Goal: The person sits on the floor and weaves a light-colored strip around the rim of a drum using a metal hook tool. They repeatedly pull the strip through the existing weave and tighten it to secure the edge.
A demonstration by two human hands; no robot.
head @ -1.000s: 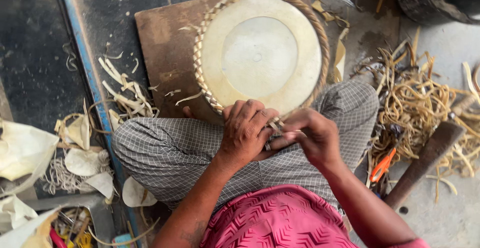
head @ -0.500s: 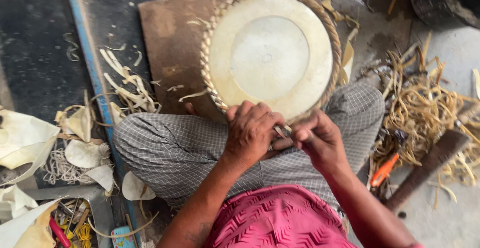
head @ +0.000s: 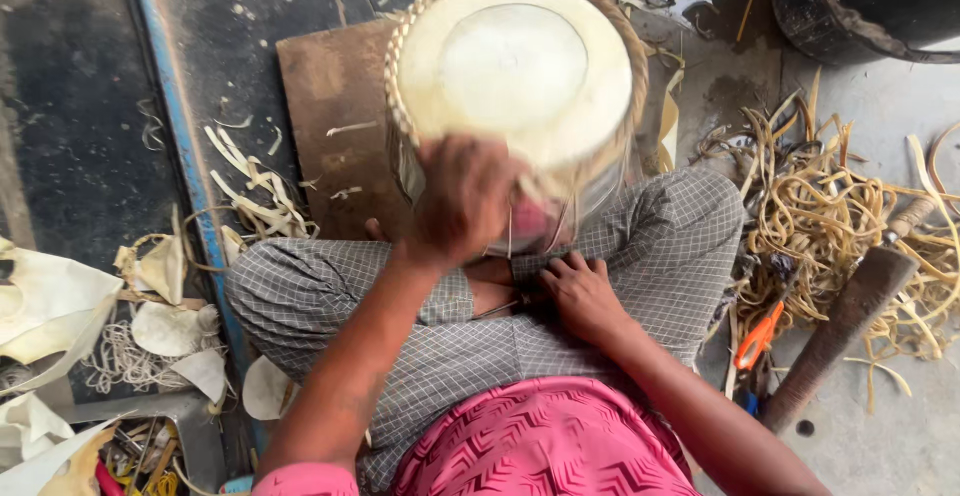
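Two hands at one round drum on the lap.

The left hand (head: 462, 196), raised and blurred, closes on the near rim of the drum (head: 515, 71), pale smooth head ringed with woven cane. The right hand (head: 580, 294) rests curled on the checked cloth (head: 660, 246); its grip cannot be told.

Person seen from above with bare forearms, left hand (head: 465, 196) blurred, right hand (head: 580, 294) sharp, wearing a pink top with a zigzag chevron weave and short sleeves, plus a grey fine-checked wrap cloth over the lap and knees.
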